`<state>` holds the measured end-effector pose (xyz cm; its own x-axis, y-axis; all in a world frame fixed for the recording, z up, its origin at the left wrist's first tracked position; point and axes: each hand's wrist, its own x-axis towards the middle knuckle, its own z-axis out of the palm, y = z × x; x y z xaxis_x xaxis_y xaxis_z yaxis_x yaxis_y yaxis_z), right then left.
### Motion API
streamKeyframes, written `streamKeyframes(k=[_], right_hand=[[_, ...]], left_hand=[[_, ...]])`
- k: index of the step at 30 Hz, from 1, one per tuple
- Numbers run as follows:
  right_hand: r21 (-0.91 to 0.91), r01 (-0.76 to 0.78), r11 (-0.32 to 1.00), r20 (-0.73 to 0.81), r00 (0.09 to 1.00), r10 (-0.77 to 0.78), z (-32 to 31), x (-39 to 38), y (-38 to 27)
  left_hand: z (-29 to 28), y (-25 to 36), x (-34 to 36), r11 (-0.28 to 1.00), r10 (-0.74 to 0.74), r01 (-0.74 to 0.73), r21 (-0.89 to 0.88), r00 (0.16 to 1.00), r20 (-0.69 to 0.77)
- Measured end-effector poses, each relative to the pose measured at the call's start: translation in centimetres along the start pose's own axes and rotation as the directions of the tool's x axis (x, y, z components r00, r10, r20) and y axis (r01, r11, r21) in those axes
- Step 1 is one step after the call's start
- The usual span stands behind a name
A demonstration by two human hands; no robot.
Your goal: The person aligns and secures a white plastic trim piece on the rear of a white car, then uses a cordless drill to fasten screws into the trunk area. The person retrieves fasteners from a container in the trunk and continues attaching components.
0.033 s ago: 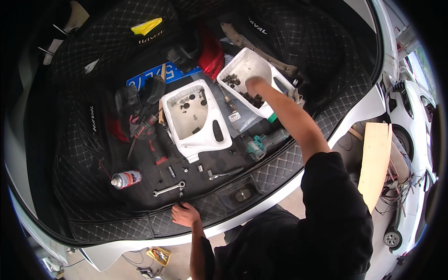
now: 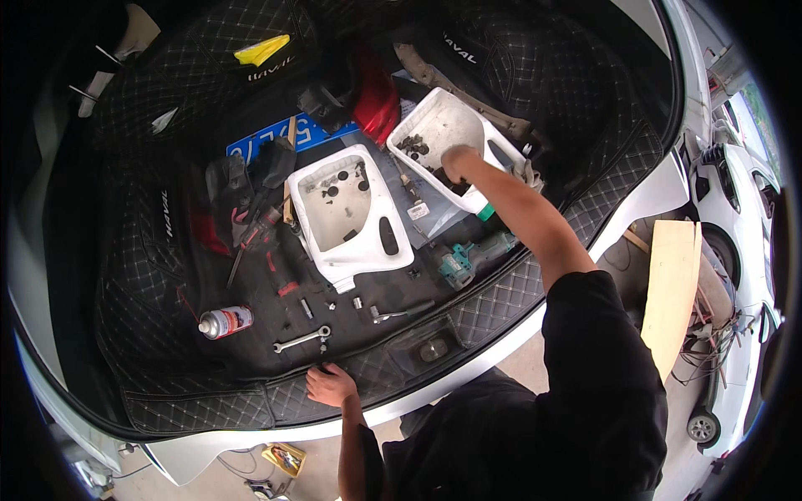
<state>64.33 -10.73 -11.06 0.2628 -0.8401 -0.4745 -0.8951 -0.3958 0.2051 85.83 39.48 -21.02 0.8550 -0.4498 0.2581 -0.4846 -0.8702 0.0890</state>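
Note:
My right hand (image 2: 458,163) reaches into the right white plastic container (image 2: 436,118), among small dark parts (image 2: 415,146); its fingertips are hidden. Another white cut-open container (image 2: 334,215) with small dark pieces lies left of it. My left hand (image 2: 332,384) rests at the quilted boot sill (image 2: 196,409), fingers curled, with anything between them hidden. Near it lie a combination wrench (image 2: 301,338), a socket (image 2: 306,308) and a ratchet (image 2: 393,313). A teal power tool (image 2: 468,263) lies below my right arm, and a spray can (image 2: 225,322) is at left.
At the back lie a blue plate (image 2: 259,135), a red lamp (image 2: 376,108) and a yellow piece (image 2: 261,50). Outside at right are a wooden board (image 2: 668,292) and a white car (image 2: 728,196); a yellow tray (image 2: 284,458) sits on the floor below.
My right hand has moved slightly downward inside the right container. My left hand stays in nearly the same place at the sill.

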Motion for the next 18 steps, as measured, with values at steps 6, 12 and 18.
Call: streamKeyframes(k=[6, 12, 18], right_hand=[[0.041, -0.005, 0.999, -0.058, 0.998, 0.007, 2.7, 1.8, 0.7], [0.069, 0.014, 0.998, -0.271, 0.963, 0.005, 1.1, 2.4, 1.8], [0.078, 0.355, 0.931, -0.404, 0.865, -0.296, -0.5, -7.0, -1.7]], left_hand=[[0.4, 0.0, 0.4, 1.000, 0.019, -0.020, -0.022, 0.999, -0.045], [0.3, 0.0, 0.4, 1.000, 0.028, -0.028, -0.007, 0.999, -0.035], [0.3, -0.4, 0.1, 1.000, 0.005, -0.005, 0.003, 1.000, -0.026]])
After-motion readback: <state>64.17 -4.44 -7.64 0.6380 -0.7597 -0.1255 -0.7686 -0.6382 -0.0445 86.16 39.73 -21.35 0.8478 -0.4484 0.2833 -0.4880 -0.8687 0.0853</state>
